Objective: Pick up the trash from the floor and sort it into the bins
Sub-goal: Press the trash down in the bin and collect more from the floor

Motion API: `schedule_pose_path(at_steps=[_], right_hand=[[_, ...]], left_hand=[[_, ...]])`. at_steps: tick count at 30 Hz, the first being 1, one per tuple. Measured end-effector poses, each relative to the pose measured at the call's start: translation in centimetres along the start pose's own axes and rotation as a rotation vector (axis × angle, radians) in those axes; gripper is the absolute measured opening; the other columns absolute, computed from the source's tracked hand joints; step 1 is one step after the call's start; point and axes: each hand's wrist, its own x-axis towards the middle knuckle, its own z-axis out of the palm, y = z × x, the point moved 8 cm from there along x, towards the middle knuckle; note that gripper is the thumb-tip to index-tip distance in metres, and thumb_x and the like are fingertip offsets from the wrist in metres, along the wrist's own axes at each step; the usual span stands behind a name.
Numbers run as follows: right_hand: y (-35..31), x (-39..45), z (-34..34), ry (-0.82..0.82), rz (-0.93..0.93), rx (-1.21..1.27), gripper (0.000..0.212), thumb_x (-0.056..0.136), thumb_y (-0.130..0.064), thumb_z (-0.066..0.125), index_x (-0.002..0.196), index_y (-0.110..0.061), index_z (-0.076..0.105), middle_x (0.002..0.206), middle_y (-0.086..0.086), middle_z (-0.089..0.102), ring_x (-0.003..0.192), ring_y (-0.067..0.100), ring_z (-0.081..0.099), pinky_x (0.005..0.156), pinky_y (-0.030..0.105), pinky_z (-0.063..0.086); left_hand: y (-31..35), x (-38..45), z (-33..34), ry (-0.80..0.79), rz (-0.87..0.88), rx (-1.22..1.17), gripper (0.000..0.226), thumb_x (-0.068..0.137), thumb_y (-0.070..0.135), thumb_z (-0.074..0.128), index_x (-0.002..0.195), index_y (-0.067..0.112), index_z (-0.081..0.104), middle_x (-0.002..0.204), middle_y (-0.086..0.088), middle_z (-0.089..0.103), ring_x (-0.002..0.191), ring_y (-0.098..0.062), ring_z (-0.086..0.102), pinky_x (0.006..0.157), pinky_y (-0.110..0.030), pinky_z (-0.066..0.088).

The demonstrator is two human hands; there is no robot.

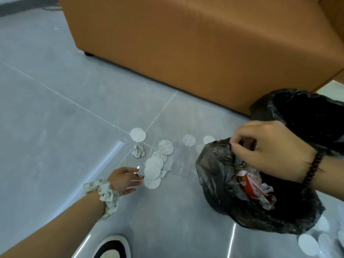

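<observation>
Several white round discs (152,169) lie scattered on the grey tile floor, some plain, some with a printed pattern (165,147). A crumpled paper ball (138,150) sits just left of them. My left hand (125,180), a floral scrunchie on its wrist, reaches low with fingers apart, fingertips touching the edge of the nearest discs. My right hand (268,149) pinches the rim of a bin lined with a black bag (219,179); red and white wrappers (255,190) show inside. A second black-lined bin (307,116) stands behind it.
A brown sofa (186,43) fills the background, close behind the bins. Clear plastic sheets (181,165) lie flat among the discs. More white discs (309,244) lie at the bottom right. My shoe (113,248) is at the lower edge.
</observation>
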Motion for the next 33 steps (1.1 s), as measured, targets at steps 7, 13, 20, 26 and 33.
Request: schedule_pose_path(at_steps=[7, 13, 20, 26, 33], right_hand=[[-6.8, 8.3, 17.2, -0.203, 0.028, 0.186, 0.012, 0.088, -0.028, 0.054, 0.088, -0.022, 0.065, 0.098, -0.005, 0.063, 0.087, 0.014, 0.060, 0.080, 0.030, 0.050], [-1.0, 9.2, 30.3, -0.377, 0.379, 0.316, 0.080, 0.083, -0.042, 0.065, 0.148, -0.026, 0.021, 0.153, 0.002, 0.017, 0.139, 0.025, 0.021, 0.112, 0.040, 0.029], [-2.4, 6.2, 33.1, -0.403, 0.251, 0.123, 0.054, 0.087, -0.030, 0.064, 0.134, -0.017, 0.041, 0.144, 0.005, 0.029, 0.134, 0.025, 0.027, 0.107, 0.039, 0.034], [-4.2, 1.8, 32.0, -0.113, 0.451, 0.664, 0.009, 0.085, -0.022, 0.068, 0.083, -0.016, 0.061, 0.092, -0.007, 0.055, 0.092, 0.012, 0.055, 0.075, 0.015, 0.042], [-6.9, -1.4, 31.2, -0.189, 0.642, 1.312, 0.012, 0.090, -0.014, 0.063, 0.100, -0.019, 0.068, 0.085, -0.003, 0.074, 0.071, 0.011, 0.069, 0.063, 0.023, 0.054]], left_hand=[[-0.3, -0.4, -2.5, 0.012, 0.036, -0.097, 0.015, 0.093, 0.003, 0.050, 0.098, 0.010, 0.062, 0.096, -0.013, 0.069, 0.088, -0.028, 0.065, 0.067, -0.029, 0.045], [-1.4, -0.4, -3.8, 0.003, 0.030, -0.159, 0.016, 0.091, -0.001, 0.052, 0.099, 0.009, 0.062, 0.096, -0.013, 0.070, 0.082, -0.024, 0.064, 0.066, -0.029, 0.045], [-2.2, -0.3, -4.3, 0.006, -0.003, -0.168, 0.019, 0.091, -0.001, 0.051, 0.101, 0.009, 0.062, 0.092, -0.009, 0.071, 0.079, -0.021, 0.065, 0.064, -0.027, 0.048], [-4.4, -0.7, -3.2, -0.010, 0.027, -0.059, 0.023, 0.089, 0.001, 0.055, 0.108, 0.012, 0.059, 0.101, -0.007, 0.066, 0.084, -0.014, 0.061, 0.070, -0.026, 0.047], [-5.4, -1.4, -1.8, -0.031, 0.260, 0.216, 0.020, 0.088, 0.016, 0.062, 0.107, 0.020, 0.057, 0.098, -0.001, 0.068, 0.082, -0.011, 0.062, 0.062, -0.019, 0.052]])
